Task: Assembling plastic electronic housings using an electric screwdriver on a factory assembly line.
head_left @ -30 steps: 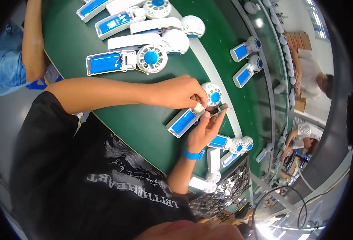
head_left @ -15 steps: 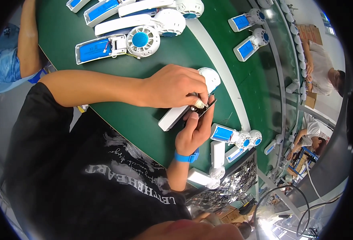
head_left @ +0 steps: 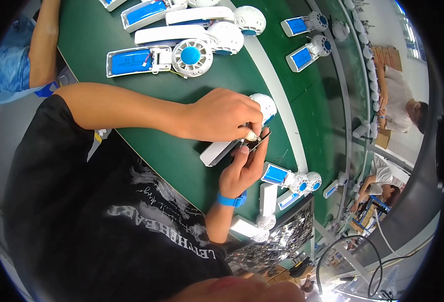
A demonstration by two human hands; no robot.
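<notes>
My left hand [head_left: 224,115] comes in from the left, palm down, its thumb and fingers pinched together over a small dark part. A cream-coloured covering or bit shows at the thumb tip; what the pinch holds is hidden. From below, my right hand [head_left: 243,171], with a blue band on its wrist, grips a thin dark flat piece [head_left: 265,136] between thumb and fingers. Partly under both hands lies a white fan-like device: its handle [head_left: 217,153] sticks out left of my right thumb, its round head [head_left: 265,106] beyond my left fingers.
Several white fans with blue batteries [head_left: 129,61] lie at the upper left; more [head_left: 276,173] lie right of my right hand. A tray of shiny parts [head_left: 287,234] is near the lower right. A pale strip [head_left: 277,83] crosses the green table. Another person's arm [head_left: 45,45] is at far left.
The view has shifted slightly, so the upper-left fans appear further right and lower. Both hands keep their holds close together, and slightly more blue shows on the fan head behind them.
</notes>
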